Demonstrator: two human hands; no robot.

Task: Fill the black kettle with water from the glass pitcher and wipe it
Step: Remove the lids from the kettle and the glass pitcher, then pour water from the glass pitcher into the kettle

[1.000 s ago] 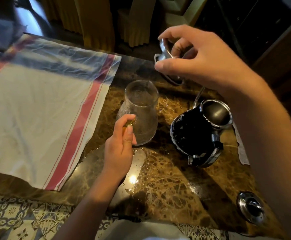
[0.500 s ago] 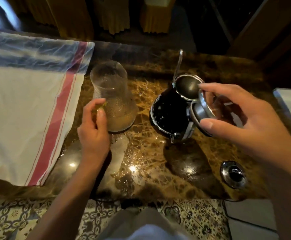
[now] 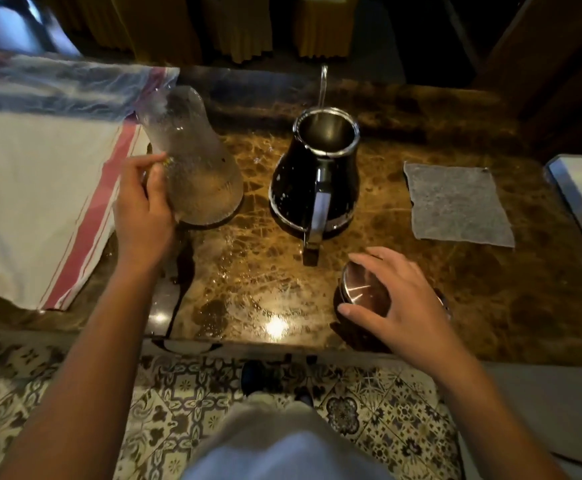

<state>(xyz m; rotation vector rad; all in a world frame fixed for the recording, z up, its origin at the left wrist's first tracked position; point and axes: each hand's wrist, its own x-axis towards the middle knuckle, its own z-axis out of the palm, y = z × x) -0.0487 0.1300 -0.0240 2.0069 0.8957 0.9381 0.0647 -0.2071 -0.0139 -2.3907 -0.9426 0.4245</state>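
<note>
The black kettle (image 3: 317, 178) stands open-topped in the middle of the marble table, its handle toward me and its thin spout pointing away. Left of it the textured glass pitcher (image 3: 196, 168) stands on the table, tilted slightly, and my left hand (image 3: 142, 209) grips its near side. My right hand (image 3: 396, 306) holds the round metal kettle lid (image 3: 362, 289) low over the table's front right, fingers curled round its edge. A grey wiping cloth (image 3: 455, 202) lies flat to the right of the kettle.
A white towel with red stripes (image 3: 40, 202) covers the table's left part. The marble table (image 3: 248, 271) is wet and shiny near the front edge. A metal-edged tray (image 3: 580, 202) sits at the far right. Patterned floor tiles and my legs show below.
My right hand has carried the lid from beside the kettle's mouth down to the front right of the table. My left hand stays on the pitcher. The camera has tilted.
</note>
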